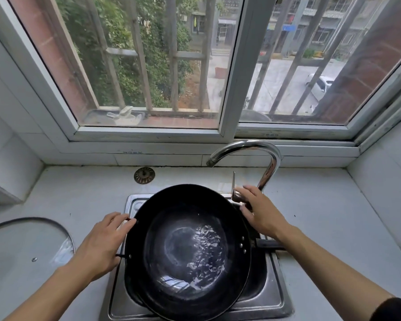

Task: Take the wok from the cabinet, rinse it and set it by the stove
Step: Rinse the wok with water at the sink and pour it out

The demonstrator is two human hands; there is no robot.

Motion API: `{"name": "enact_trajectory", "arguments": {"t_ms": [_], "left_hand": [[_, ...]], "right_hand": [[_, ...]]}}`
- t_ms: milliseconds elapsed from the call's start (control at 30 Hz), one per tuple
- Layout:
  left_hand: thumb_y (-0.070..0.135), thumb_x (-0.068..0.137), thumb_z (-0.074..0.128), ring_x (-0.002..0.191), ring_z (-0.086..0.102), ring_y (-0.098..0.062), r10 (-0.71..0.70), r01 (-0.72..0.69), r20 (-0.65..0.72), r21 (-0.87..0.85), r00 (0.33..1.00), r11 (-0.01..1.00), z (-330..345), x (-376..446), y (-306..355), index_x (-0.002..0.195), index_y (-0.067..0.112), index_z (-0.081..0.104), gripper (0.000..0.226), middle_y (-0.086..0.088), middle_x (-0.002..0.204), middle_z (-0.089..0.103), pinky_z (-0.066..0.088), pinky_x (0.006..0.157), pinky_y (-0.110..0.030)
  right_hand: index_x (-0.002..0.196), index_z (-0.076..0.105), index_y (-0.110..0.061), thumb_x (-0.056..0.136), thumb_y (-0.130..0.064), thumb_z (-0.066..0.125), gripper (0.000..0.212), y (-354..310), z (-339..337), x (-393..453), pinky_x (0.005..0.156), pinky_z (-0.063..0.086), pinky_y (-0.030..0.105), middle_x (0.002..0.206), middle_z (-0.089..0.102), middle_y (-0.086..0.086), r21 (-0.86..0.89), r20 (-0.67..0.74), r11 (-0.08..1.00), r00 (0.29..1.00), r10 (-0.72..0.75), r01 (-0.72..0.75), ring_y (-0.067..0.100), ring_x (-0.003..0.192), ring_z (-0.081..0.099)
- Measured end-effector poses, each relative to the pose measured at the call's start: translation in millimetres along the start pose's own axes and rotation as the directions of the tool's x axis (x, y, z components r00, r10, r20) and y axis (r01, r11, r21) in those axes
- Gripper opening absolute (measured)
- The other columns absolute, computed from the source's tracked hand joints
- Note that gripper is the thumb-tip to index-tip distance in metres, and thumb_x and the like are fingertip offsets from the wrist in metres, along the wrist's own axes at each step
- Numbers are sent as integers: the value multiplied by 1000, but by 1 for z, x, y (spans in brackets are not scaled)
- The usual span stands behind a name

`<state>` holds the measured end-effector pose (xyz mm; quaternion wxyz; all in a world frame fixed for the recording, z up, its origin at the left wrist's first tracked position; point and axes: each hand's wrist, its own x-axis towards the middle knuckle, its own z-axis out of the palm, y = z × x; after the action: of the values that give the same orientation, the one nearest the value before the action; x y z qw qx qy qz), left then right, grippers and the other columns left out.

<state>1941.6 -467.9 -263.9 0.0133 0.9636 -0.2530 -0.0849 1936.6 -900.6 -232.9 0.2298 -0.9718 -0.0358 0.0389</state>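
Note:
A black wok (188, 251) sits in the steel sink (271, 297) with rippling water in its bottom. Its long handle (267, 243) points right, under my right forearm. My left hand (102, 246) grips the small loop handle on the wok's left rim. My right hand (259, 209) rests on the faucet lever at the base of the curved chrome faucet (248, 147), whose spout ends above the counter behind the wok. No water stream is visible from the spout.
A glass lid (28, 246) lies on the counter at the left. A metal sink strainer (144, 175) rests on the counter behind the sink. A window with bars fills the wall behind. Tiled walls close in on both sides.

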Motion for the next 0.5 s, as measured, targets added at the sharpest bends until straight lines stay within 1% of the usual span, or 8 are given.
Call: {"name": "enact_trajectory", "arguments": {"t_ms": [67,100,233,300,333,400,467,500], "left_hand": [[18,33,85,122,45,-29,-6,6,-4,-1,1000,1000,0,-1,3,131,22,50,104,-5,131,55,57,77,-38],[17,34,86,122,46,-31,-11,11,-4,2,1000,1000,0,-1,5,130,23,50,103,-6,131,55,57,77,-39],[14,32,86,121,49,-35,-4,4,3,55,1000,998,0,-1,9,126,21,56,100,-11,130,56,57,77,-41],[13,30,85,118,51,-37,6,-7,3,85,1000,996,1,-1,9,123,19,59,96,-13,127,58,57,78,-43],[12,29,85,117,52,-38,11,-11,2,91,1000,996,1,-1,10,121,18,59,95,-14,126,58,57,78,-44],[10,29,85,115,54,-40,17,-16,-11,95,1000,995,1,-2,12,118,17,59,93,-15,124,60,57,77,-45],[6,28,85,113,56,-41,24,-21,-27,102,999,995,-1,-4,16,115,16,61,90,-17,121,61,57,76,-46],[4,28,85,111,57,-41,34,-28,-45,114,998,993,-3,-6,19,111,14,63,86,-18,119,62,57,76,-46]], "right_hand": [[142,40,-29,93,-21,57,53,11,-1,-20,110,35,32,144,39,-5,-11,43,999,999,-33,33,15,130,41],[143,39,-30,92,-21,57,56,17,1,-29,111,34,31,145,38,-5,-29,73,999,997,-27,29,15,132,39],[146,31,-37,84,-17,61,73,41,23,-60,113,32,33,149,34,-1,-124,184,990,979,90,-68,20,136,34],[147,26,-41,77,-17,64,83,54,40,-71,111,34,33,148,35,2,-209,241,975,962,127,-76,24,134,38],[147,24,-42,74,-18,66,88,57,46,-75,109,36,33,144,39,1,-239,261,968,955,138,-74,25,130,42],[148,20,-42,71,-17,67,94,59,53,-81,103,40,30,133,47,-1,-240,282,967,947,152,-83,24,121,48],[151,21,-35,72,-16,72,96,58,57,-85,102,38,28,128,49,-2,-182,265,977,952,155,-108,22,117,48],[151,19,-32,71,-18,74,98,57,59,-87,101,38,28,127,49,-2,-181,246,979,959,139,-95,22,116,48]]}}
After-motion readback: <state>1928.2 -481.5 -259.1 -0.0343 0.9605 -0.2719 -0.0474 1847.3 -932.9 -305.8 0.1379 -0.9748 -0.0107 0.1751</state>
